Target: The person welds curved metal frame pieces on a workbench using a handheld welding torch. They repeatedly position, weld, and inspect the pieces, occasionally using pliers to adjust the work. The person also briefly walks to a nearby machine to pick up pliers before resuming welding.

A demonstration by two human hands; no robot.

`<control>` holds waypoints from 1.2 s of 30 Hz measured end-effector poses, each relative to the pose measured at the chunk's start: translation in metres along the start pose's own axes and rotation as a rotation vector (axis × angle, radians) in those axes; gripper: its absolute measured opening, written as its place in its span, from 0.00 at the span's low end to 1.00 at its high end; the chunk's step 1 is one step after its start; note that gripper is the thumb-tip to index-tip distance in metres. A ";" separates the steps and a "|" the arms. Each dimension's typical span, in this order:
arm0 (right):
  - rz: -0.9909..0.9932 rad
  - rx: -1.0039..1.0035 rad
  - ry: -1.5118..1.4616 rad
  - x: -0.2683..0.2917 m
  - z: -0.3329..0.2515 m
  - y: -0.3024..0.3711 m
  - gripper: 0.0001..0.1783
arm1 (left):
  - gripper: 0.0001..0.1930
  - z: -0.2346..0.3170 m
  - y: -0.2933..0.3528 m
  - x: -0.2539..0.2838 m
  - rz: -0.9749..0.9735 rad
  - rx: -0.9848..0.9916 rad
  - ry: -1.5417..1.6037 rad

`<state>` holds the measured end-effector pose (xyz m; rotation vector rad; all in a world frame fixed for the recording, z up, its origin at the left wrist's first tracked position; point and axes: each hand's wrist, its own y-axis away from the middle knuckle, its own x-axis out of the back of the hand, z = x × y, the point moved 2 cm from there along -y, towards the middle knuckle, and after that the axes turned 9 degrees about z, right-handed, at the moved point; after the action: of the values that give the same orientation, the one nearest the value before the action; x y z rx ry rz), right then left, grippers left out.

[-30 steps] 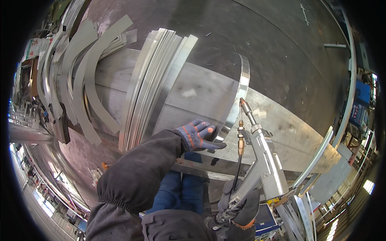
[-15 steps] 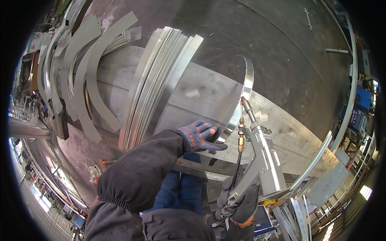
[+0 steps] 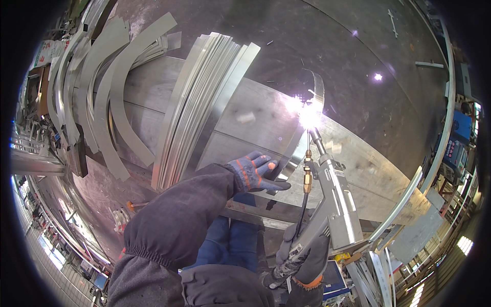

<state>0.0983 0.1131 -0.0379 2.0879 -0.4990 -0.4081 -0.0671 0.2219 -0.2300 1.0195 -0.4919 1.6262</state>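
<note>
Step in hand, apparently: welding narrow curved silver metal strip (image 3: 319,86) on dark metal desk (image 3: 245,23); white-violet flare (image 3: 310,116) at work point. Next move likely calls for steady travel along strip. Grey-blue gloved left hand (image 3: 255,173) spread near strip's lower end; dark-gloved right hand (image 3: 306,258) wrapped round silver metal torch (image 3: 339,202). Counts: one torch, two hands, one strip being worked; stacked curved strips (image 3: 197,112) too tight to count.

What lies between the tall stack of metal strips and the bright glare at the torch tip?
In the head view, flat grey plate with one pale patch; glare at the welding torch hides the far end.
</note>
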 end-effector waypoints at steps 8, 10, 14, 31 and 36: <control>0.059 -0.004 0.004 -0.002 0.003 0.008 0.41 | 0.39 0.002 -0.002 -0.004 0.025 0.021 -0.008; 0.028 -0.030 0.003 0.002 0.006 0.009 0.41 | 0.39 0.002 -0.001 -0.004 0.040 0.026 -0.006; 0.019 -0.055 -0.021 0.010 0.014 0.011 0.42 | 0.39 0.001 0.000 -0.003 0.109 -0.029 -0.004; 0.035 0.069 -0.065 0.016 0.029 0.021 0.41 | 0.37 -0.001 -0.001 -0.010 0.017 -0.009 0.010; 0.020 0.110 -0.063 0.015 0.031 0.024 0.41 | 0.37 -0.001 -0.007 -0.021 -0.086 -0.203 -0.731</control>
<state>0.0920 0.0720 -0.0346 2.1789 -0.5905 -0.4449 -0.0601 0.2128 -0.2491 1.4440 -1.0571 1.0607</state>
